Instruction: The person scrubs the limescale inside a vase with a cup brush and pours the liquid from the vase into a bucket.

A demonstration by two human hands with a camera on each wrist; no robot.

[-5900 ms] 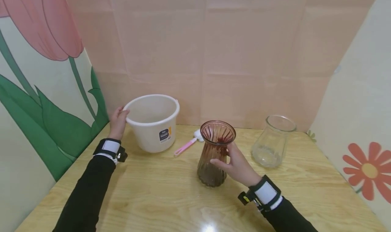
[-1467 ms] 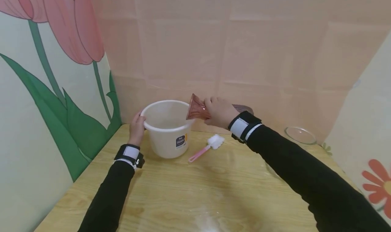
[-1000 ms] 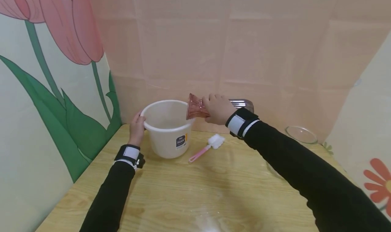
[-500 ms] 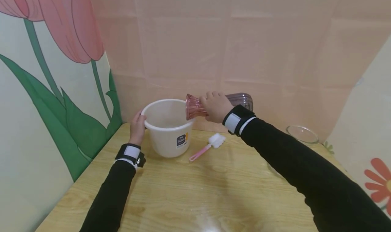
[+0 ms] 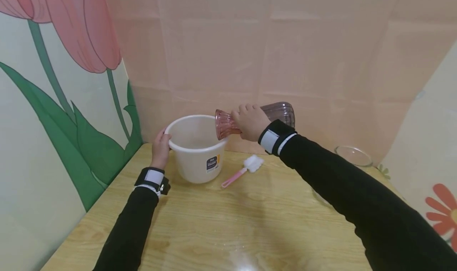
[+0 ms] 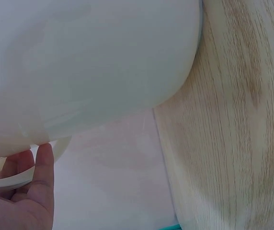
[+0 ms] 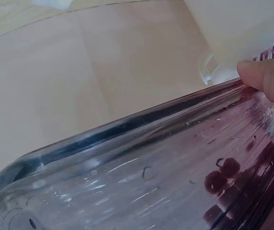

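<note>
Wooden table [image 5: 250, 219], lower half of the head view, bearing all items. White plastic bucket [image 5: 194, 148], left of centre: light and stiff, liable to slide; the left hand [image 5: 160, 148] grips its near-left rim, thumb curled over the edge. Ribbed pink glass vase [image 5: 250, 118], at centre frame, held on its side with its mouth over the bucket's right rim. It looks rigid, breakable and wet-slick; the narrow neck is the surest place to hold, and there the right hand [image 5: 251, 122] wraps it with curled fingers [image 7: 266, 79]. Dark residue clings inside the glass. Clear glass jar [image 5: 352, 156], right edge, largely hidden by the sleeve. Pink-handled sponge brush [image 5: 242, 170], beside the bucket. Compared with half a second earlier, the vase base sits higher, the tilt steeper.
</note>
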